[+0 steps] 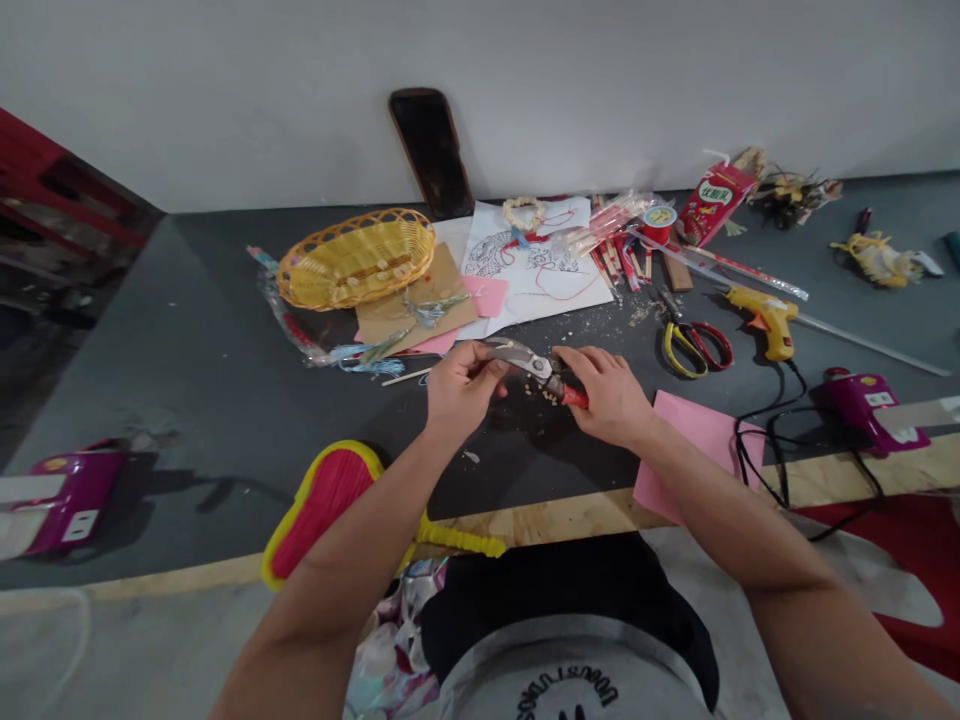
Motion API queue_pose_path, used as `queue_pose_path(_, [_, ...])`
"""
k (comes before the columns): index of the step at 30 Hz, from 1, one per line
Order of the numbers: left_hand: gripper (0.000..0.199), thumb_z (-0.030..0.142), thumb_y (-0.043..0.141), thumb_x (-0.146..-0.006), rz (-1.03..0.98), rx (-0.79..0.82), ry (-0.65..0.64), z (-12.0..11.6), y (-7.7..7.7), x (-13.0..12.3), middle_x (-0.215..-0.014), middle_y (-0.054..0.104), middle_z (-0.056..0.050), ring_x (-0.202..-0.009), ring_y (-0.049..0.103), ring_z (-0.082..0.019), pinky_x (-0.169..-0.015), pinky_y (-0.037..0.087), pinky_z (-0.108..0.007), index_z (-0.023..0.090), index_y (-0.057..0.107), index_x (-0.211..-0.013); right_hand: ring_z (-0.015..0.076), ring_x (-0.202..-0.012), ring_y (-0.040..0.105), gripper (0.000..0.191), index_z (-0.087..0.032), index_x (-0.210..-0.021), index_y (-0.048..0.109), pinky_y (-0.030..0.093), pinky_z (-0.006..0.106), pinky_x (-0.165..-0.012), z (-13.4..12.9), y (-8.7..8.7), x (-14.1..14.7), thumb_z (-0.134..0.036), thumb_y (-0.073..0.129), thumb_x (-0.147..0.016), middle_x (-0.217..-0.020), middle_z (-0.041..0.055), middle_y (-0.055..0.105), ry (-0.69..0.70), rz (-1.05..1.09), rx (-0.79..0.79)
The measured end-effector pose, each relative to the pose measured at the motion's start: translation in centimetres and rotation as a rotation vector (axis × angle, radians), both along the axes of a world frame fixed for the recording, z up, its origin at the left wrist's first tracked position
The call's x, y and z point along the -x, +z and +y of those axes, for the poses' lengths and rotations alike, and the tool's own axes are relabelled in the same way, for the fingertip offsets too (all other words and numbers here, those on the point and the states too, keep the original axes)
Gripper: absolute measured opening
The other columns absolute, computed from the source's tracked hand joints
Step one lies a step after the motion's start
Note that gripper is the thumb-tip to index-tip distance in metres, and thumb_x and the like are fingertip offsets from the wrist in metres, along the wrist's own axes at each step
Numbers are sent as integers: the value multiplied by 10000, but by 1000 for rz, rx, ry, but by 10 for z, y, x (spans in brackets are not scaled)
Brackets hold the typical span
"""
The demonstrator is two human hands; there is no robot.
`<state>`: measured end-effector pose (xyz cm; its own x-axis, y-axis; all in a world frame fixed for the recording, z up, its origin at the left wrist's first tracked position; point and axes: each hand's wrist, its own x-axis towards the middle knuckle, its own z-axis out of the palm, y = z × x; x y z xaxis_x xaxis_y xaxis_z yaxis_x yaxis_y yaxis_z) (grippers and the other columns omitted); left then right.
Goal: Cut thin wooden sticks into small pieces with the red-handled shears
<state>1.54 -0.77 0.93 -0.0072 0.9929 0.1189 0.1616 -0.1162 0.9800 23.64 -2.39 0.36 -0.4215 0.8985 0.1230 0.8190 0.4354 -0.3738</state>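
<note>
Over the dark table (202, 400), my right hand (611, 395) is wrapped round the red handle of a pair of metal pruning shears (538, 367). Their jaws point left, toward my left hand (463, 388). Thumb and fingers of my left hand are pinched together at the jaws; whatever small thing they hold is too small to make out. Light crumbs lie beneath the shears. Just beyond, a thin pale stick (405, 377) rests on the table. A pink and yellow sole-shaped piece (326, 500) lies near my left forearm.
Behind my hands are a yellow basket (356, 262), printed paper (559, 290) and an upright phone (431, 150). To the right are scissors (694, 347), a yellow glue gun (766, 318) with a looping black cord, a red carton (716, 203) and pink paper (694, 445). Purple tape dispensers stand at both sides.
</note>
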Motion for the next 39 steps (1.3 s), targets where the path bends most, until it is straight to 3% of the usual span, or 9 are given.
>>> queue_pose_path(8, [251, 361, 758, -769, -194, 144, -154, 2, -2, 6, -588, 694, -30, -330, 408, -57, -335, 267, -202, 176, 593, -726, 318, -1186, 556, 691, -181, -1451, 448, 430, 452, -949, 2, 1, -6, -178, 553, -768, -1298, 157, 608, 83, 16, 8])
queue_pose_path(13, [320, 370, 816, -706, -278, 187, -156, 3, 0, 5, -546, 674, -20, -320, 388, -47, -320, 248, -184, 177, 561, -708, 304, -1128, 585, 618, -167, -1387, 504, 448, 430, -923, 1, -1, -4, -170, 544, -770, -1249, 149, 627, 91, 54, -5])
queue_pose_path(19, [322, 389, 802, -726, -238, 125, -117, 2, -1, 1, -572, 683, -21, -334, 402, -42, -331, 264, -180, 165, 573, -705, 303, -1072, 584, 549, -154, -1354, 504, 462, 429, -911, -3, -2, 2, -165, 519, -805, -1194, 153, 636, 49, 26, 16])
queue_pose_path(25, [263, 381, 735, -815, -128, 34, -134, -1, 1, 5, -619, 696, -16, -357, 437, -44, -362, 304, -182, 161, 604, -753, 316, -1145, 571, 648, -169, -1405, 478, 442, 447, -931, 0, -3, -2, -170, 548, -761, -1263, 151, 619, 64, 40, -15])
queue_pose_path(34, [378, 463, 784, -765, -246, 191, -264, 2, 3, 9, -525, 653, 4, -293, 409, -45, -306, 250, -177, 168, 553, -716, 319, -1175, 546, 691, -176, -1444, 451, 429, 463, -965, 4, -3, -8, -170, 541, -759, -1279, 158, 602, 117, 68, -46])
queue_pose_path(39, [418, 500, 786, -764, -269, 197, -252, 2, 1, 7, -513, 640, 7, -293, 399, -40, -298, 244, -172, 169, 538, -705, 310, -1106, 577, 658, -173, -1391, 490, 466, 451, -928, 2, -3, -6, -152, 549, -736, -1236, 151, 615, 98, 75, -9])
